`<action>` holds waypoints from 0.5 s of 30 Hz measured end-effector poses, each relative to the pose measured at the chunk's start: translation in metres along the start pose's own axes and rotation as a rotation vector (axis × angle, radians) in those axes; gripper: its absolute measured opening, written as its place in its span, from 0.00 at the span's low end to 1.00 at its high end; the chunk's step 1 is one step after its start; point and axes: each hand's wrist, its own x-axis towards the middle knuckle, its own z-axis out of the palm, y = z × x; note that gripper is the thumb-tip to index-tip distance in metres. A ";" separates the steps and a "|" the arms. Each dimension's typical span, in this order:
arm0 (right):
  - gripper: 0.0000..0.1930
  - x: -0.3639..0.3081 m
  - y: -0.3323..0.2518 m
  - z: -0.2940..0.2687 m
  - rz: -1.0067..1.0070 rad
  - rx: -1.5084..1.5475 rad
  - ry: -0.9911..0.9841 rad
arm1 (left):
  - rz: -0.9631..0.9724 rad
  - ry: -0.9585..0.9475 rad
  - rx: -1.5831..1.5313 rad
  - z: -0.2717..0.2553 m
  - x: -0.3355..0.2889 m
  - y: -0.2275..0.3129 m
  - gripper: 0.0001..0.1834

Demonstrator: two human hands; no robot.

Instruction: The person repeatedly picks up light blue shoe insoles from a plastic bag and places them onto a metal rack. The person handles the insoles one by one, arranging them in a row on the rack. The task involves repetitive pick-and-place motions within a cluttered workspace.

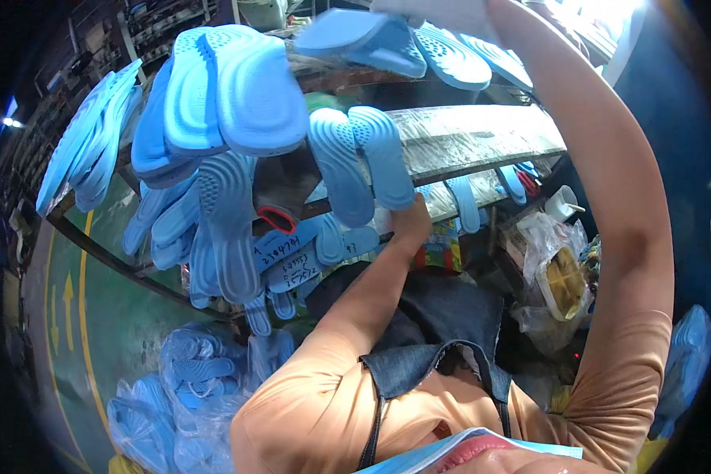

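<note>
At the top edge, my right hand (450, 11), in a pale glove and partly cut off, is closed on a blue foam insole (354, 33) blurred by motion. More blue insoles (453, 57) lie beside it on the upper shelf. Lower down, my left hand (413, 218) reaches up to the lower end of a ridged blue insole (385, 158), one of a pair hanging over the edge of the plastic-covered shelf (474, 142). Its fingers are hidden behind the insole and shelf edge. Thick blue insoles (261, 95) are stacked to the left.
Blue insoles (227, 229) overhang the rack's lower levels, several with handwriting. A dark item with a red rim (280, 213) sits among them. Plastic bags of insoles (201, 379) rest at lower left by the green floor (110, 316). A white cup (561, 204) and crumpled plastic (549, 237) are at right.
</note>
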 end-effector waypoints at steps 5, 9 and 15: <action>0.15 0.045 -0.035 0.015 0.556 0.145 -0.109 | -0.046 0.056 0.007 -0.013 -0.002 -0.033 0.15; 0.12 0.035 0.018 0.012 0.476 0.462 -0.144 | -0.120 0.042 -0.071 0.015 0.003 -0.026 0.16; 0.12 -0.040 -0.003 -0.034 0.483 0.723 0.068 | -0.029 0.047 -0.037 -0.008 0.002 -0.061 0.23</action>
